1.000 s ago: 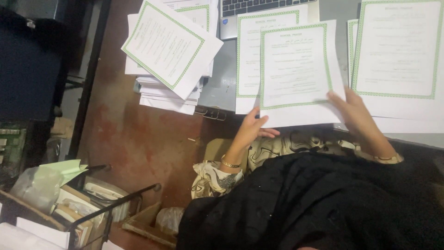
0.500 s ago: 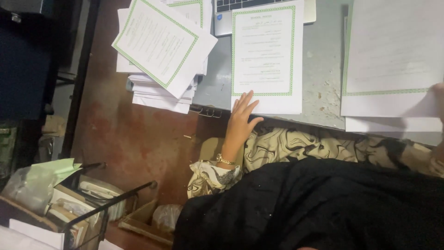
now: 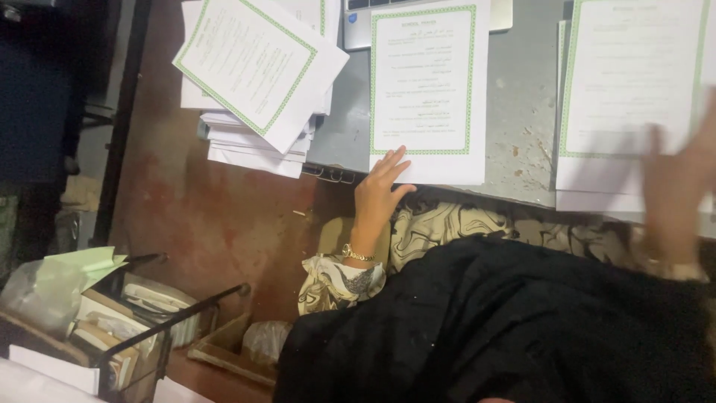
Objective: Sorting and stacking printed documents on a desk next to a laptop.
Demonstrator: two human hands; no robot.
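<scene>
Head view: sheet (image 3: pixel 429 89) lengthwise away; left hand (image 3: pixel 379 192) touching.

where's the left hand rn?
In the head view, lower centre: the left hand lies open, fingertips on the bottom-left corner of the green-bordered white sheet at the grey desk's near edge, right of the stacked white papers.

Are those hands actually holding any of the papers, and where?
Nothing is gripped. The left hand lies flat on the bottom edge of the middle sheet. The right hand is blurred over the right stack; no hold visible.
</scene>
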